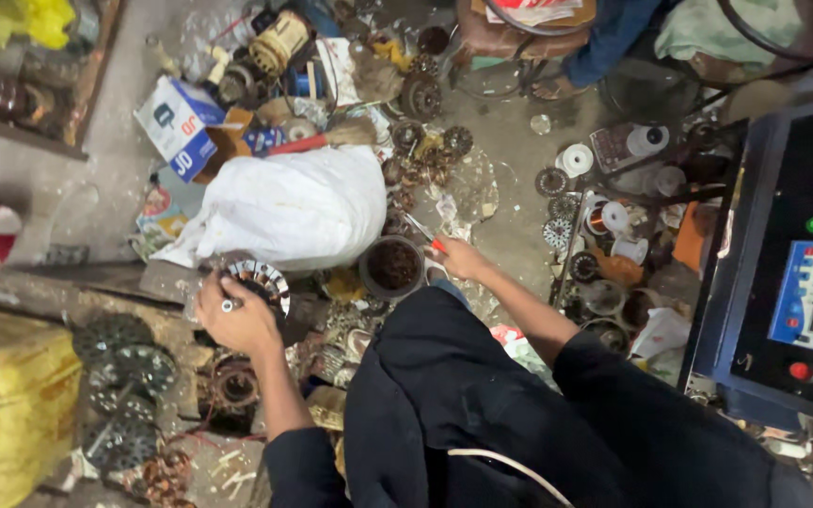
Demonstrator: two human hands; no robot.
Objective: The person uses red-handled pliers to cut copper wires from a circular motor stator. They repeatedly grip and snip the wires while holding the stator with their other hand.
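Two hands at work on a motor stator amid floor clutter of wound cores and spools.

The white plastic sack (289, 209), soft and bulging, lies on the floor just behind the work. The left hand (235, 318) is curled over the motor stator (258, 280), a round laminated steel ring with silvery slotted teeth, resting at the edge of a worn board; it looks heavy, rigid and sharp-edged, best gripped around its outer rim, not by the windings. Just right stands a dark round can (392, 266), rusty-looking inside. The right hand (461, 258) is closed around red-handled cutters (422, 231), slim, hard metal, blades pointing up-left toward the sack.
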